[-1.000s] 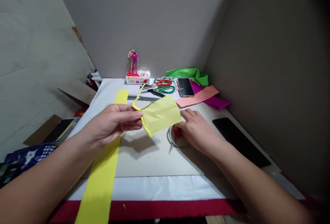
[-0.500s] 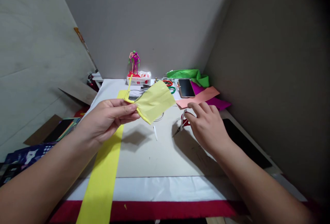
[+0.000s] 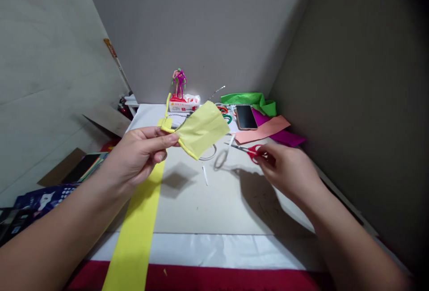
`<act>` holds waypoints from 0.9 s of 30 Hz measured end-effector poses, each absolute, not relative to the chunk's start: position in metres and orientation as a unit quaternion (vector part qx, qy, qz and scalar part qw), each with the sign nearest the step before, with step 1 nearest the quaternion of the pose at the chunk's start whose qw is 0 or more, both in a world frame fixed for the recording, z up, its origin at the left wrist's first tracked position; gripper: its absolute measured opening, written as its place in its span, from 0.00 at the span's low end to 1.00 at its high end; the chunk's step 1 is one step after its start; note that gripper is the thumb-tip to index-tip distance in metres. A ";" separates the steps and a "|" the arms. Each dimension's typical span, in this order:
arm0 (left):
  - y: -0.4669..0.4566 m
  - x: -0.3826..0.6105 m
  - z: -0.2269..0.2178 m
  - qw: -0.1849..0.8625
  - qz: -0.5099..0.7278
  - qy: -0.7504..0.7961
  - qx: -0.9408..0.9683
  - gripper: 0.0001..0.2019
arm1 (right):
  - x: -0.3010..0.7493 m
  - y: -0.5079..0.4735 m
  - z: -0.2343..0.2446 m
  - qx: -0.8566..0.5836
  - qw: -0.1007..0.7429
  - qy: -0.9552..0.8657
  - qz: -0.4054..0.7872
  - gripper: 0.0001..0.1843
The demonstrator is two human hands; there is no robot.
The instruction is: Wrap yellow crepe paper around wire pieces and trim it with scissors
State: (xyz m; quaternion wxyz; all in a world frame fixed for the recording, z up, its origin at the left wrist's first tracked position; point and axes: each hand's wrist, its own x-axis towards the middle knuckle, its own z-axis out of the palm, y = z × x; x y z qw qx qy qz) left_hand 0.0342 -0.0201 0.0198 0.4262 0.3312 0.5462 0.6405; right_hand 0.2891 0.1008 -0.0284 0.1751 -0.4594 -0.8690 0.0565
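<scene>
My left hand [image 3: 140, 154] pinches a folded piece of yellow crepe paper [image 3: 203, 128] with a thin yellow stem sticking up from it, held above the table. My right hand [image 3: 290, 170] is closed on the red handles of small scissors [image 3: 246, 149], blades pointing left toward the paper, lifted a little off the table. A long yellow paper strip [image 3: 140, 219] lies on the white table [image 3: 214, 201] under my left arm. A thin wire loop [image 3: 209, 156] lies beneath the held paper.
At the back stand a purple pipe-cleaner figure [image 3: 180, 81], a tissue packet [image 3: 184, 103], other scissors [image 3: 225, 113], a phone [image 3: 246, 117], and green [image 3: 250, 99], pink [image 3: 264, 129] and magenta paper [image 3: 288, 138]. Walls close in on three sides. Boxes lie at the left [image 3: 43, 192].
My right hand took the red scissors off the table and lifted them, moving right. My left hand raised the yellow paper slightly. The camera tilted a little.
</scene>
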 end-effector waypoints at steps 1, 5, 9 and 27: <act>-0.021 0.035 0.020 0.424 0.647 0.541 0.329 0.04 | 0.286 0.097 -0.028 -0.435 0.171 -0.870 0.160 0.08; -0.024 0.035 0.019 0.415 0.666 0.534 0.315 0.04 | 0.272 0.078 -0.030 -0.324 0.114 -0.840 0.420 0.12; -0.022 0.035 0.017 0.405 0.669 0.540 0.310 0.05 | 0.266 0.078 -0.038 -0.392 0.084 -0.866 0.298 0.12; -0.032 0.063 0.020 0.442 0.678 0.510 0.289 0.06 | 0.239 0.019 -0.039 -0.182 0.093 -0.748 0.632 0.08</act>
